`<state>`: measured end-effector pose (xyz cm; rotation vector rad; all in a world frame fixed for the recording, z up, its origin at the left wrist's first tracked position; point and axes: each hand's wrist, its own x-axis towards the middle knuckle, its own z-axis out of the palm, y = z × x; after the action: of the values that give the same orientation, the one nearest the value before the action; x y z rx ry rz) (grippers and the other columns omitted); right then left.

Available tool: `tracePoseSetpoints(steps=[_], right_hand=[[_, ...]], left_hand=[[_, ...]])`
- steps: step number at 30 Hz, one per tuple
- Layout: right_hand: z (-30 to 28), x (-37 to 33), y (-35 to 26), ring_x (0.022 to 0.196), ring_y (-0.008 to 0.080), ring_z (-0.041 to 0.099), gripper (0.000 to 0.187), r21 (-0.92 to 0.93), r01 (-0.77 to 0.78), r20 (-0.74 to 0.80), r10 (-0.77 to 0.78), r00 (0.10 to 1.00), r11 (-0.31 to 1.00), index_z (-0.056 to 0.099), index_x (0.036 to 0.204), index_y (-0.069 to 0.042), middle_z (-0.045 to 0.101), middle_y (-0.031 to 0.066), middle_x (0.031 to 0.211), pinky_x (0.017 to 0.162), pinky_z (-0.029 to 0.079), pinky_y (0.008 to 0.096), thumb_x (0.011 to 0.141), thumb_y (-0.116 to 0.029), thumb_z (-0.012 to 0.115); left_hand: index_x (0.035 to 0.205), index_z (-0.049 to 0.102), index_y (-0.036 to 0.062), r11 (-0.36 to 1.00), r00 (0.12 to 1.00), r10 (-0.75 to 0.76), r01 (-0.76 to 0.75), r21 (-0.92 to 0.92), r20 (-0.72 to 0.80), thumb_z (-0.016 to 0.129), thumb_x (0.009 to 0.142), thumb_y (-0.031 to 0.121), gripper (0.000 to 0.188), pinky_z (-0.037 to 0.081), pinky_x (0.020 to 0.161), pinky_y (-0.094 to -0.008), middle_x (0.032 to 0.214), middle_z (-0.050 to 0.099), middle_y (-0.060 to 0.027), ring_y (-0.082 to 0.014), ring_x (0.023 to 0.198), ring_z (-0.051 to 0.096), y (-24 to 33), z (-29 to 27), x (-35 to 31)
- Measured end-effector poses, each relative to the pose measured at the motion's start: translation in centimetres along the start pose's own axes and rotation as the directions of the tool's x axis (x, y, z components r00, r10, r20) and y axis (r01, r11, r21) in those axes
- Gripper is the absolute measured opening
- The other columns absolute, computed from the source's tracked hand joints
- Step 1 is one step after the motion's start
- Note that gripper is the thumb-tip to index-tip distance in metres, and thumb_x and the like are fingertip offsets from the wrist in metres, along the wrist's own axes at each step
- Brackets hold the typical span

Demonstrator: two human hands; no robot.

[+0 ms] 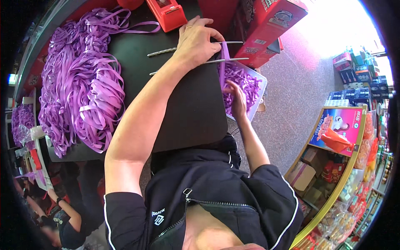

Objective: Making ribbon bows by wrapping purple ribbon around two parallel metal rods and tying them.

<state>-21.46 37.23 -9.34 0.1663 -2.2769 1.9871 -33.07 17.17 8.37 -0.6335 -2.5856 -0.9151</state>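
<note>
My left hand (196, 43) is over the far right part of the black table. Its thumb and forefinger pinch a purple ribbon (225, 52) at two thin metal rods (233, 59) that stick out past the table's right edge. The ribbon passes over the rods and hangs down toward my right hand (236, 100). There the fingers of my right hand are curled at the ribbon's lower part, above a white plastic bin (261, 85) of short purple ribbon pieces (246, 83). The fingertips of my right hand are partly hard to make out.
A large heap of purple ribbon (83, 91) covers the left of the black table (187, 116). A red tape dispenser (168, 16) stands at the far edge. Red boxes (266, 31) rise at the far right. Shop shelving (329, 175) is to the right; another person (68, 214) works at lower left.
</note>
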Motion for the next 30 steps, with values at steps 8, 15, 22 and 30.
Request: tracePoseSetpoints(steps=[8,15,22,30], right_hand=[[-1.2,-6.3,-9.0,0.102,0.0185,0.047,0.045,0.097,0.188,-0.183,-0.168,0.969,0.977,0.06,0.114,0.004,0.071,0.0101,0.086,0.098,0.029,0.0352,0.098,-0.028,0.032],[-1.6,-5.2,-14.8,0.098,0.0197,0.04,0.048,-0.002,0.424,-0.113,-0.422,0.9,0.906,0.063,0.108,0.002,0.071,0.0103,0.079,0.097,0.025,0.0377,0.096,-0.035,0.036],[-1.2,-3.6,-17.1,0.09,0.0187,0.037,0.048,-0.064,0.477,-0.037,-0.48,0.877,0.877,0.067,0.105,0.0,0.071,0.0047,0.081,0.092,0.028,0.0345,0.093,-0.036,0.037],[-0.7,-5.0,-15.6,0.094,0.019,0.039,0.048,0.012,0.427,-0.11,-0.423,0.899,0.904,0.065,0.106,0.003,0.071,0.0099,0.081,0.094,0.026,0.0371,0.094,-0.033,0.036]], left_hand=[[0.087,0.074,0.0208,1.0,0.999,-0.01,0.009,0.03,0.032,0.064,0.07,0.022,0.02,0.023,0.108,-0.0461,0.133,0.051,-0.0105,-0.0304,0.129,0.038,0.2,-0.3,0.1],[0.088,0.075,0.0207,1.0,0.999,-0.015,0.015,0.014,0.039,0.064,0.07,0.022,0.021,0.025,0.107,-0.0467,0.132,0.051,-0.0124,-0.0309,0.128,0.039,0.0,-0.3,0.1],[0.09,0.074,0.0224,1.0,0.999,-0.013,0.013,0.025,0.033,0.064,0.07,0.023,0.023,0.022,0.108,-0.0488,0.133,0.05,-0.0132,-0.0343,0.132,0.035,-0.3,-0.1,-0.1],[0.09,0.074,0.0225,1.0,0.999,-0.021,0.02,0.021,0.03,0.064,0.07,0.023,0.023,0.022,0.108,-0.0477,0.133,0.05,-0.0127,-0.0335,0.131,0.035,-0.3,0.1,-0.1]])
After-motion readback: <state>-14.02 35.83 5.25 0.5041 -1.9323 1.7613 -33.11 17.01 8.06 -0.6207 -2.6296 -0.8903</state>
